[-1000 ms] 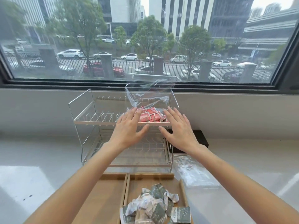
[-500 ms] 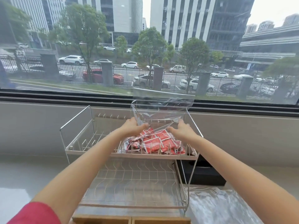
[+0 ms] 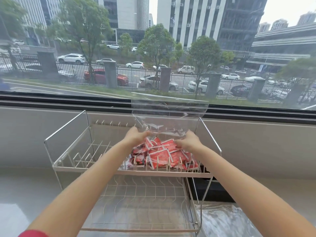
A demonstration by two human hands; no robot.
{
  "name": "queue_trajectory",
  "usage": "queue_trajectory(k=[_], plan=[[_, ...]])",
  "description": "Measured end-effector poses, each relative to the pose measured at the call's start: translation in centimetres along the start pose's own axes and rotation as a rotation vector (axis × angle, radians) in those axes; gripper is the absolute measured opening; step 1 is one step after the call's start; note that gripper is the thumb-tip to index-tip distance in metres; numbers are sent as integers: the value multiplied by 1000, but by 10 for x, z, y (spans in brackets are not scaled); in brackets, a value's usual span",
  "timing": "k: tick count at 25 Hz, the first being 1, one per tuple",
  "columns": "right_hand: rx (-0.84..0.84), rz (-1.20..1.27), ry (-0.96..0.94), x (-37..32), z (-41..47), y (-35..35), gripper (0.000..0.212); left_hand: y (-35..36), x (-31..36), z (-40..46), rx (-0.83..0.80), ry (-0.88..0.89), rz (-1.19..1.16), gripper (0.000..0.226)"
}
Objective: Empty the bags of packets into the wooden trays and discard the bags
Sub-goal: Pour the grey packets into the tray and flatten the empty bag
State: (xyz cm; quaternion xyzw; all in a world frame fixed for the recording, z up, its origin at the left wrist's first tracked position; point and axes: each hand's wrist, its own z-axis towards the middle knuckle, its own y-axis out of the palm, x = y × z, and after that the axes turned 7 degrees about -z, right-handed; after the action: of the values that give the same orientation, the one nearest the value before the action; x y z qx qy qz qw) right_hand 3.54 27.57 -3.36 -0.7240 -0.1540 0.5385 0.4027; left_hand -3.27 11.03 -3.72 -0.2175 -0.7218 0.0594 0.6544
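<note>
My left hand [image 3: 136, 136] & right hand [image 3: 189, 141] each pinch the clear bag [image 3: 169, 120] w/ fingers closed on the plastic, just above the red packets [image 3: 162, 155]. Bag sits on the top tier of the wire rack [image 3: 71, 151], right side, its open end standing up toward the window [image 3: 153, 48]. Another clear bag [image 3: 225, 219] lies flat on the counter, bottom right.

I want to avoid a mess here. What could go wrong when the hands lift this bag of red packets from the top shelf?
1. The clear bag stands open at the top; tilting could spill the red packets.
2. The thin plastic may snag on the wire rack prongs and tear.
3. The left hand and right hand grip only thin film, which may slip.
</note>
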Motion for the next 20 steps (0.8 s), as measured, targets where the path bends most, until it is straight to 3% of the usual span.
queue_trajectory(k=[3, 9, 15, 20], plan=[[76, 168, 0, 0, -2, -4, 43, -6, 3, -10, 13, 80, -87, 36], [210, 330, -220, -21, -34, -38, 22, -32, 45, -54, 185, 319, -292, 14], [322, 471, -463, -54, -107, -83, 51, -71, 80, -138, 319, 590, -347, 12], [250, 571, -545, -53, -184, -76, 48, -85, 60, -198, 311, 631, -538, 8]])
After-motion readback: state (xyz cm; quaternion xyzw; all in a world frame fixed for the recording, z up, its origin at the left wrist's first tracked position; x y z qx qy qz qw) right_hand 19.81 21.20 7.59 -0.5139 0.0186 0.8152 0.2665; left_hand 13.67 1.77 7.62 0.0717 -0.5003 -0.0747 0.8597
